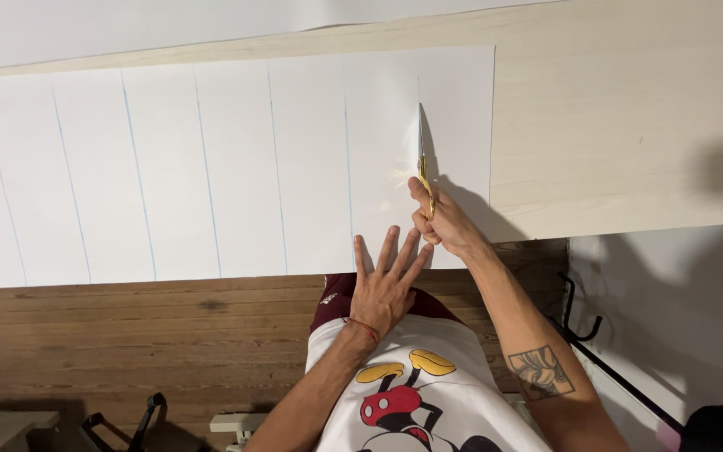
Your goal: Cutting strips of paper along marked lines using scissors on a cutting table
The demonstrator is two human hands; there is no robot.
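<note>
Nearest, the left hand [385, 289] lies spread flat, fingers pointing to 12 o'clock, pinning the paper's [211, 167] near edge. Just at its 1 o'clock, the right hand [445, 224] grips gold scissors [423, 163], blades aimed to 12 along the last blue line [418, 92]. Best keep blades on that line and the paper taut on the table [612, 125].

One ruled sheet [211, 167], one scissors [423, 167]

Home craft room: wooden floor [127, 335], worktable [612, 151]
</note>
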